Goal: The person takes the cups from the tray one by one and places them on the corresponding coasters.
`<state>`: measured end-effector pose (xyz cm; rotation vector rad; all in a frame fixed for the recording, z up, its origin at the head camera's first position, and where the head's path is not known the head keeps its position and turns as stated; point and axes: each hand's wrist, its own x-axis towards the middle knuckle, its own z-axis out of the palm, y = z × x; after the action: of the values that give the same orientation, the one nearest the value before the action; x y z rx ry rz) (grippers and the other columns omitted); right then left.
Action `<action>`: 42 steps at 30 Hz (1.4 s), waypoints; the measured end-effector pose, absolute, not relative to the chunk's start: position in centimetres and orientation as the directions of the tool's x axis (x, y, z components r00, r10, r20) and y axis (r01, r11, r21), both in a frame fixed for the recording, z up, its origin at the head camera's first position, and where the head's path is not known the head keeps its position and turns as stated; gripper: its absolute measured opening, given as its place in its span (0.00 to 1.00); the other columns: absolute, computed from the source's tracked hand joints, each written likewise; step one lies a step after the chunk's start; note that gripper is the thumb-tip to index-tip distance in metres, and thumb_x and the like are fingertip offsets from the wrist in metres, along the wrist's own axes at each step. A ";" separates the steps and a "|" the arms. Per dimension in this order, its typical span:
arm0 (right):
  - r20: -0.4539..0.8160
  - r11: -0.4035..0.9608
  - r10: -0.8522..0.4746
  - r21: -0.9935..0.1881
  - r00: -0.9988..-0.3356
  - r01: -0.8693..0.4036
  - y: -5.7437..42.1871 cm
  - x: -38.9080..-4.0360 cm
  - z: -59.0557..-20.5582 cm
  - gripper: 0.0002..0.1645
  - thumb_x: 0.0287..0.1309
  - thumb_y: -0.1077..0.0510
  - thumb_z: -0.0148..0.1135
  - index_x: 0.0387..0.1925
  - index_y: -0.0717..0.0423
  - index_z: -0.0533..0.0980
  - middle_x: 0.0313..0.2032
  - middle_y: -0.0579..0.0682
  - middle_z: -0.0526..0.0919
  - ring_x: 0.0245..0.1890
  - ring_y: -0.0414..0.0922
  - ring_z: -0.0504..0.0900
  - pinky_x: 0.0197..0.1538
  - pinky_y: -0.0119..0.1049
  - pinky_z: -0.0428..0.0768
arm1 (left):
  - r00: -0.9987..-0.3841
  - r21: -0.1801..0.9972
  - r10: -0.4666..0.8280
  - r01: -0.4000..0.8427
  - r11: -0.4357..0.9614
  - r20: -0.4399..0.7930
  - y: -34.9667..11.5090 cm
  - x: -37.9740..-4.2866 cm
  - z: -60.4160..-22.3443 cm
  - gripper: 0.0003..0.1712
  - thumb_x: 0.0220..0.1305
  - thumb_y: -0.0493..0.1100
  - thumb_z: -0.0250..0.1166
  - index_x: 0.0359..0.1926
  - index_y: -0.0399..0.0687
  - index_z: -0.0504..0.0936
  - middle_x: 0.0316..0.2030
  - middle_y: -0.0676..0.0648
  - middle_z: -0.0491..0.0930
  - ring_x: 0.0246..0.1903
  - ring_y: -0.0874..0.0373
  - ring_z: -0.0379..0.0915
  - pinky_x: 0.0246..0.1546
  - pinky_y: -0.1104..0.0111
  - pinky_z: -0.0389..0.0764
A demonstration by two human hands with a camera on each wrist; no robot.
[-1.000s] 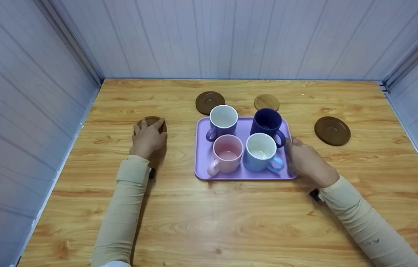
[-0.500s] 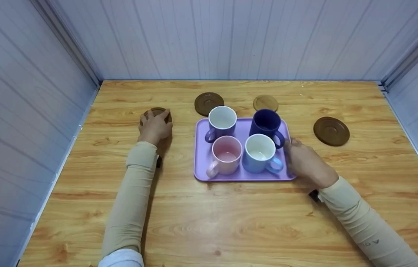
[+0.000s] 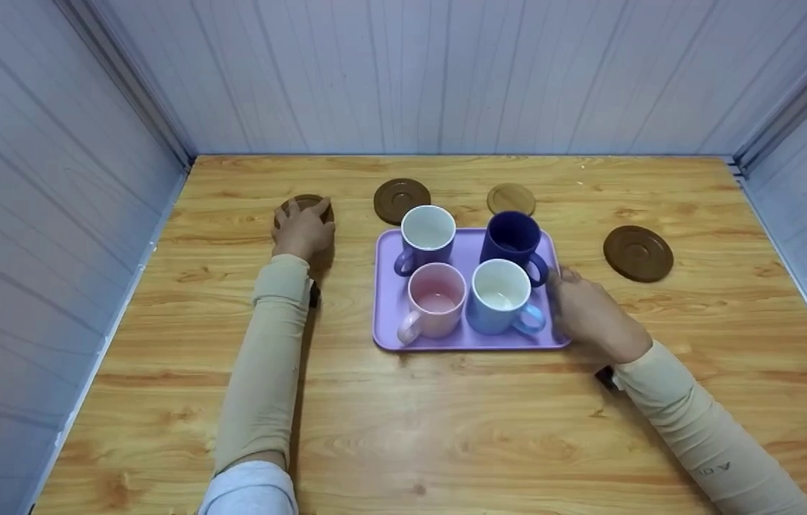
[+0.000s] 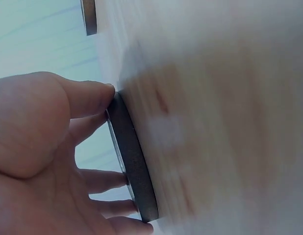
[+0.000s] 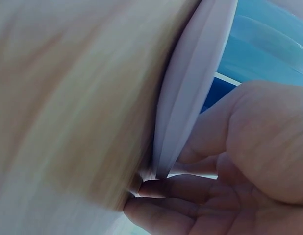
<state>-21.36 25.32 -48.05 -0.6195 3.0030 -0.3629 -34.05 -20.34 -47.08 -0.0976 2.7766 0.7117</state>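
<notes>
At the table's left my left hand (image 3: 302, 230) spans a dark brown round coaster (image 3: 308, 202), thumb on one side of its edge and fingers spread over it. In the left wrist view the coaster (image 4: 134, 161) lies flat, close on the wood. My right hand (image 3: 593, 315) grips the right rim of a purple tray (image 3: 389, 300); in the right wrist view the thumb is inside the rim, fingers outside and low at the table. On the tray stand a white-lined purple mug (image 3: 428, 236), a dark blue mug (image 3: 513, 239), a pink mug (image 3: 437, 304) and a light blue mug (image 3: 498, 304).
Behind the tray lie another dark brown coaster (image 3: 401, 200) and a lighter wooden coaster (image 3: 511, 199). A further dark brown coaster (image 3: 637, 253) rests to the right, beyond my right hand. Pale panel walls (image 3: 403, 79) enclose the wooden table (image 3: 403, 429) at the back and sides.
My left hand has slid the dark brown coaster away from me and slightly rightward, toward the table's back. The right hand, tray and mugs have stayed in place.
</notes>
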 end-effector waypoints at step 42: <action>-0.040 0.903 -0.378 -0.235 -0.925 -0.359 25.2 -21.6 -48.0 0.24 0.51 0.68 0.60 0.52 0.70 0.73 0.45 0.66 0.79 0.34 0.62 0.82 0.37 0.61 0.82 | -0.962 0.491 -0.007 -0.146 0.859 -0.273 -19.8 -37.6 -47.1 0.35 0.79 0.47 0.48 0.83 0.62 0.53 0.80 0.29 0.30 0.77 0.25 0.19 0.72 0.28 0.36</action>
<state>-21.60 25.20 -48.02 -0.5788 2.9813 -0.3441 -37.57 -19.83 -47.14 -0.1160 2.7715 0.7623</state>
